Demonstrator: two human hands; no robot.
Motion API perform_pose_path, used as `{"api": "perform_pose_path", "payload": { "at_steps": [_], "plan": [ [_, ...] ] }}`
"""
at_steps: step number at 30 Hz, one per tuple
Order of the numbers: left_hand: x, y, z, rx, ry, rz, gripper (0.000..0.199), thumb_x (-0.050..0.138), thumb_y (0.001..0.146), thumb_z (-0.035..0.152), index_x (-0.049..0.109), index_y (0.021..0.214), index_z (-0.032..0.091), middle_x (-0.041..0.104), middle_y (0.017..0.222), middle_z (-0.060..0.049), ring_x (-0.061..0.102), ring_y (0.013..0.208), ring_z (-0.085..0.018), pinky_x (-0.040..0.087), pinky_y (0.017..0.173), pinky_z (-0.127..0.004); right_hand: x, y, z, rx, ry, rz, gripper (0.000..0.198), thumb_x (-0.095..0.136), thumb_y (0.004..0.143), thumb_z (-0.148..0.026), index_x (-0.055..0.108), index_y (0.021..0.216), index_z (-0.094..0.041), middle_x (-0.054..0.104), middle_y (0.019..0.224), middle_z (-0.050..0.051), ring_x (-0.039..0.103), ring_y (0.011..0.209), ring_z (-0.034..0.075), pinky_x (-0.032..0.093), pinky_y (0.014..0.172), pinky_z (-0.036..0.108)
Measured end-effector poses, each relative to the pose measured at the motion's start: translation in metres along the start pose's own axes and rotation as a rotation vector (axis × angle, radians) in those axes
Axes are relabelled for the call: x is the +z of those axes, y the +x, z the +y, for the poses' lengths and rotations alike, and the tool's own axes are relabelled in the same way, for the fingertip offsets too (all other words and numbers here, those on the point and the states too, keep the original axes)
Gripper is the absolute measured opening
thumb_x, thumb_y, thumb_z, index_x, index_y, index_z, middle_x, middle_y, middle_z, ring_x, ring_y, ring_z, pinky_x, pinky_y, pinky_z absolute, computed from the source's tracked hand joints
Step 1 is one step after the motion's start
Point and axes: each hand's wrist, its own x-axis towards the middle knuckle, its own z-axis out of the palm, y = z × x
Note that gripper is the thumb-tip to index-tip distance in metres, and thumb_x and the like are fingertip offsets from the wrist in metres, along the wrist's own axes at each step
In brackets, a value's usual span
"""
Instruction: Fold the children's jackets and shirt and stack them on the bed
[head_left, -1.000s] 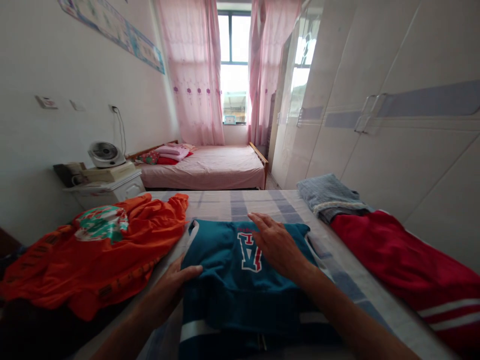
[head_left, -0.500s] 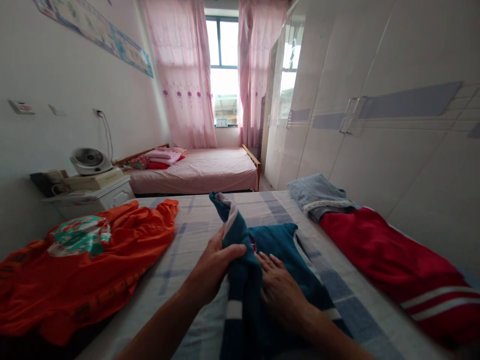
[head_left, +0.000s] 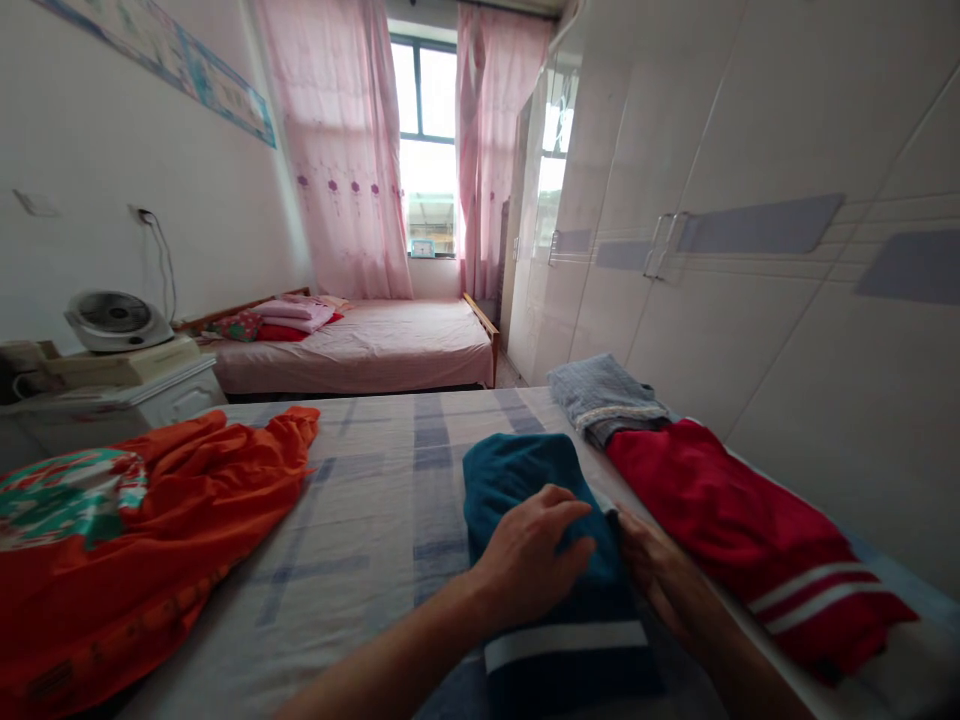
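Left hand (head_left: 536,550), which I follow through the head camera, lies over the teal sweatshirt (head_left: 517,465) with its fingers bent and apart from one another, and it does not clamp the cloth. As for the right hand (head_left: 660,575), it is laid along the right edge of the same garment; from my distant place I cannot tell whether it pinches some fabric there. Half a second ago the left side of the sweatshirt was raised in the left hand; now this side is turned over, so the garment has become a narrow strip and its printed letter cannot be seen. I judge this means that the sideways fold is nearly made. The strip lies right of the middle on a checked sheet (head_left: 352,620), with its white band toward me. On the same sheet, an orange shirt (head_left: 225,510) is spread, wrinkled, at left, and at right a red garment (head_left: 720,500) with white stripes lies beside folded jeans (head_left: 600,395). Farther in the room I see a pink bed (head_left: 405,345), pink curtains (head_left: 337,150) at the window, a small fan (head_left: 116,318) and a long white wardrobe (head_left: 675,330).
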Motion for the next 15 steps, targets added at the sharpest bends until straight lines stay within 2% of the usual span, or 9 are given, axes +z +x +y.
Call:
{"api": "perform_pose_path", "payload": {
  "at_steps": [3, 5, 8, 10, 12, 15],
  "plan": [
    [-0.016, -0.027, -0.007, 0.030, 0.198, 0.023, 0.041, 0.053, 0.084, 0.031, 0.056, 0.123, 0.021, 0.050, 0.134, -0.010, 0.046, 0.122, -0.025, 0.037, 0.103, -0.040, 0.007, 0.003, -0.004, 0.048, 0.053, -0.034, 0.064, 0.052, 0.076, -0.047, 0.045, 0.132, -0.018, 0.057, 0.127, 0.011, 0.054, 0.117, 0.025, 0.046, 0.095, 0.039],
    [-0.019, -0.041, -0.013, 0.054, 0.277, -0.071, 0.051, 0.056, 0.082, 0.042, 0.052, 0.129, 0.023, 0.040, 0.143, -0.010, 0.035, 0.132, -0.029, 0.029, 0.109, -0.047, 0.013, 0.009, -0.003, -0.003, -0.066, 0.038, 0.066, 0.052, 0.073, -0.040, 0.042, 0.134, -0.017, 0.050, 0.135, 0.011, 0.045, 0.125, 0.024, 0.036, 0.105, 0.040],
    [-0.009, -0.055, -0.022, 0.087, 0.327, -0.197, 0.060, 0.054, 0.080, 0.051, 0.045, 0.134, 0.027, 0.039, 0.144, -0.009, 0.027, 0.136, -0.031, 0.017, 0.112, -0.054, 0.018, 0.015, 0.004, 0.008, -0.248, 0.151, 0.064, 0.051, 0.071, -0.038, 0.047, 0.130, -0.014, 0.048, 0.136, 0.014, 0.039, 0.130, 0.025, 0.023, 0.111, 0.043],
    [0.002, -0.060, -0.025, 0.086, 0.343, -0.195, 0.060, 0.054, 0.081, 0.051, 0.043, 0.135, 0.029, 0.042, 0.143, -0.008, 0.028, 0.136, -0.030, 0.014, 0.112, -0.055, 0.018, 0.015, 0.008, 0.098, -0.210, 0.167, 0.065, 0.052, 0.071, -0.041, 0.048, 0.129, -0.013, 0.048, 0.136, 0.015, 0.039, 0.130, 0.027, 0.026, 0.110, 0.043],
    [0.009, -0.062, -0.027, 0.090, 0.359, -0.156, 0.057, 0.053, 0.082, 0.048, 0.043, 0.134, 0.029, 0.043, 0.142, -0.006, 0.030, 0.135, -0.028, 0.015, 0.112, -0.054, 0.015, 0.010, 0.008, 0.200, -0.040, 0.132, 0.068, 0.055, 0.073, -0.046, 0.043, 0.133, -0.015, 0.049, 0.136, 0.014, 0.043, 0.127, 0.027, 0.036, 0.105, 0.042],
    [0.014, -0.064, -0.030, 0.126, 0.380, -0.084, 0.050, 0.051, 0.083, 0.040, 0.047, 0.131, 0.028, 0.048, 0.139, -0.004, 0.035, 0.133, -0.026, 0.018, 0.112, -0.054, 0.011, 0.001, -0.003, 0.306, 0.214, 0.077, 0.073, 0.063, 0.071, -0.045, 0.040, 0.134, -0.018, 0.059, 0.126, 0.011, 0.055, 0.115, 0.026, 0.047, 0.094, 0.037]
  ]
}}
